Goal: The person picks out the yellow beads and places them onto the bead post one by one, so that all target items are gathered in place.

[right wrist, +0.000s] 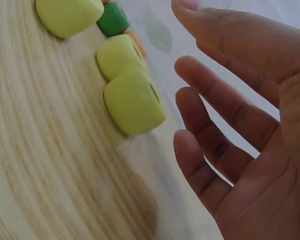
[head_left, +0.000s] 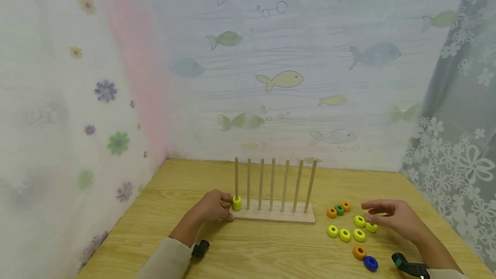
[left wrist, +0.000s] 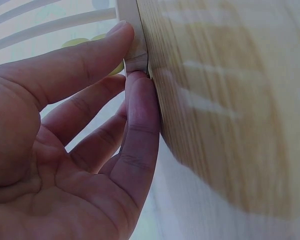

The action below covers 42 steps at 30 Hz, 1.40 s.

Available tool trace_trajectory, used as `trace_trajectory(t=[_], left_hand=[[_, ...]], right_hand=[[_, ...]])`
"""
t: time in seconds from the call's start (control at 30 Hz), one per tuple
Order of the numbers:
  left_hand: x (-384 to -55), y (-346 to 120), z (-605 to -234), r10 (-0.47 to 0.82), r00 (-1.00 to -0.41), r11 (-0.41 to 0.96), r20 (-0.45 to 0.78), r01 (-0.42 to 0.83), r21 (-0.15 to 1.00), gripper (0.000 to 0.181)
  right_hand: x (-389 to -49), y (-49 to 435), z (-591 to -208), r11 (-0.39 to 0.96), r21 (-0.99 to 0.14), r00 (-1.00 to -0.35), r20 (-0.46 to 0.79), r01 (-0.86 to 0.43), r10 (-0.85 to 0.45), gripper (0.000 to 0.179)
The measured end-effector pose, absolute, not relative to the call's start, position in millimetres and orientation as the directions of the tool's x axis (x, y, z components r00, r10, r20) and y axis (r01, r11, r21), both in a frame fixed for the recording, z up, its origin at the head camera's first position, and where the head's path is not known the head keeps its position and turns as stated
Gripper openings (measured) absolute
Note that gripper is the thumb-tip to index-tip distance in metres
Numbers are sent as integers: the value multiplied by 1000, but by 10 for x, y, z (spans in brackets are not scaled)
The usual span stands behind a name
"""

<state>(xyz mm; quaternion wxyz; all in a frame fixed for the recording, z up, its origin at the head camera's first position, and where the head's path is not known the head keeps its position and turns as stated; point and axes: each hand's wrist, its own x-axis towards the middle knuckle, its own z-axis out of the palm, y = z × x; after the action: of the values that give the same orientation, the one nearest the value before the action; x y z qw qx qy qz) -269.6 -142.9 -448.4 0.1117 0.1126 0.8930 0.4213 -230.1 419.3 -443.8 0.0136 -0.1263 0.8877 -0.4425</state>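
Observation:
A wooden peg stand with several upright rods stands mid-table. Yellow beads sit low on its leftmost rod. My left hand grips the left end of the base; in the left wrist view the thumb lies on its upper face and fingers are against its end. To the right, my right hand is held with fingers spread and slightly bent, nothing between them. It is beside two touching yellow beads, its thumb overlapping them in the head view.
More yellow beads lie loose on the wooden table. Behind them are orange and green beads. Nearer the front lie an orange bead and a blue bead. Patterned curtains hang around the table.

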Motion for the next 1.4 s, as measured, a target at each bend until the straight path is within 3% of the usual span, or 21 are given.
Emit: trace_trajectory(t=[0.37,0.73,1.4], left_hand=[[-2692,-1428,-4477,295,-950,625,-105,109,773,57],[-2673,-1412,-4457,288,-950,621,-116,93,778,57],[-2667,-1425,-4455,298,-947,595,-120,86,799,57]], right_hand=[[-2335,4283,-4550,545,-808,-944,43,-226,-328,45],[-2306,4330,-4578,556,-821,-943,-72,-130,-325,55],[-2325,4391,-4607,506,-849,-913,-75,-153,-402,53]])
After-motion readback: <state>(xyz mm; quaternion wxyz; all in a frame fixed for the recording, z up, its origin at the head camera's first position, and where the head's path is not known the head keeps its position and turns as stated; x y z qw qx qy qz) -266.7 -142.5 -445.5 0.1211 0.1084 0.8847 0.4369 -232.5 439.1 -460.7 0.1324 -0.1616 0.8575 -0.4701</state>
